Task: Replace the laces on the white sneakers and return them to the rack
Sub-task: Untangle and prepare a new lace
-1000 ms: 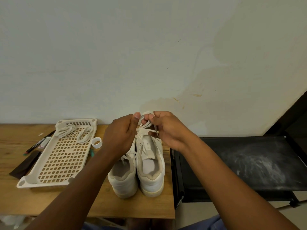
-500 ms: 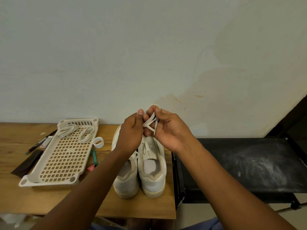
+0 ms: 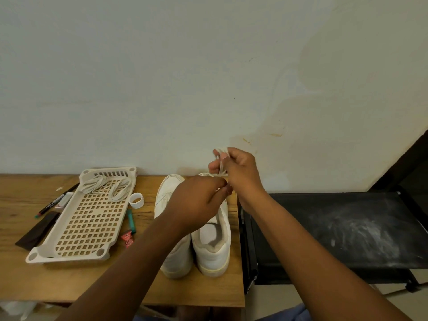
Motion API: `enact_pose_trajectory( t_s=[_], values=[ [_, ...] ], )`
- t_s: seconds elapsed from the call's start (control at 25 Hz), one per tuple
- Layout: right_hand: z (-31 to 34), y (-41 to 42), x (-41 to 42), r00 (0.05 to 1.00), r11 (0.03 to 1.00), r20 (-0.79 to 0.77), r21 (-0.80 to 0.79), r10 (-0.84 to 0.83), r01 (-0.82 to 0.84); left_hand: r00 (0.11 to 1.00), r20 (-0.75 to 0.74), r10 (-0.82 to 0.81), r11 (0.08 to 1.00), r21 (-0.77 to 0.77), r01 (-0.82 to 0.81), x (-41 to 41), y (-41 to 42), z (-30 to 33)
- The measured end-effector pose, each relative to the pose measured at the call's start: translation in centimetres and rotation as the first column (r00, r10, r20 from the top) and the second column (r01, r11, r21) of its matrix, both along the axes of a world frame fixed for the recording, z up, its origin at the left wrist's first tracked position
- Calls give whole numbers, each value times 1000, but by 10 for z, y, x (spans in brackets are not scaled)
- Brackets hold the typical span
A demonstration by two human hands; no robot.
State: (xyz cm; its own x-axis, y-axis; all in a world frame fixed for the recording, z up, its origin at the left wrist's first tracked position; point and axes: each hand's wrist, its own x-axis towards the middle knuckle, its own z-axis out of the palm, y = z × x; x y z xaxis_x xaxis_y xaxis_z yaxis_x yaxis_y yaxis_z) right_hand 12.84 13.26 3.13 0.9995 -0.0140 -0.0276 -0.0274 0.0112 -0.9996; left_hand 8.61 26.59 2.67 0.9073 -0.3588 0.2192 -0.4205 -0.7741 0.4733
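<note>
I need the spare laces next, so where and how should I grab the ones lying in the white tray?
Probably pinch the bunched loops of the spare laces from above, since they lie flat and loose at the far end of the perforated tray. A top-down grip at the bundle's middle should lift both coils together; the tray's raised rim blocks a sideways approach.

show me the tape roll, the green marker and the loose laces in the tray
tape roll (image 3: 136,200), head view, on its white outer band
green marker (image 3: 131,220), head view, on the middle of its barrel
loose laces (image 3: 105,184), head view, on the coiled strands at the tray's far end
</note>
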Motion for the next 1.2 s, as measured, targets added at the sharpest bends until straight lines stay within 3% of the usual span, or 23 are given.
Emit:
enact_pose_trajectory(
  t_s=[0.08,0.16,0.32,0.6,0.72,0.84,0.92,1.04,1.2],
  values=[
    [-8,5,3,994,970,58,-232,88,-73,999,35,27,995,-97,-23,0,8,8],
    [-9,6,4,978,934,15,-299,210,-196,991,74,113,980,-173,-99,0,18,14],
    [1,8,-6,932,895,-92,-261,349,-361,972,16,236,930,-293,-222,4,32,16],
    [11,7,-10,910,886,-169,-219,379,-409,947,-58,316,849,-428,-310,11,36,8],
    [8,7,-8,902,900,-131,-101,410,-424,948,-213,236,755,-575,-316,14,30,7],
    [6,8,-6,912,920,-121,21,392,-392,923,-289,256,636,-668,-386,13,20,8],
    [6,10,-6,909,917,-124,79,397,-390,907,-226,355,655,-633,-414,14,16,5],
    [6,16,-10,899,905,-132,149,418,-398,877,8,480,769,-484,-417,15,17,1],
    [9,21,-15,916,924,-120,75,382,-376,873,188,450,848,-396,-352,14,21,0]
  ],
)
